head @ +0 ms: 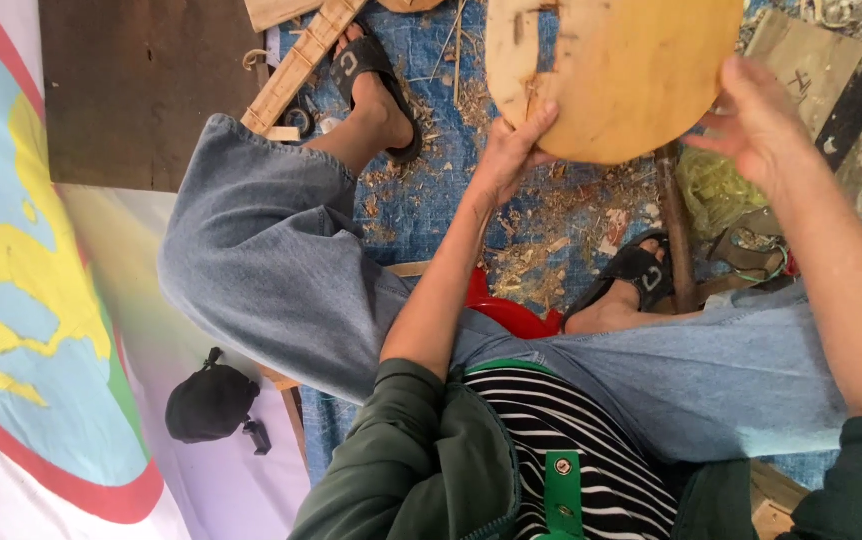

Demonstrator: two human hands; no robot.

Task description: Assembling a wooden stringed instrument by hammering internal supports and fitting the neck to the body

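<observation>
While both hands grip its rim, round wooden board [616,70] overhangs shavings [541,225].

Soft, even daylight fills the scene with only faint shadows below the left hand [511,150], no glare, the right hand [756,125] slightly smeared by motion, and everything stretched a little toward the frame's edges.

A pale, rounded wooden board [616,70] with a rough split along one edge, held above shaving-strewn ground.
</observation>
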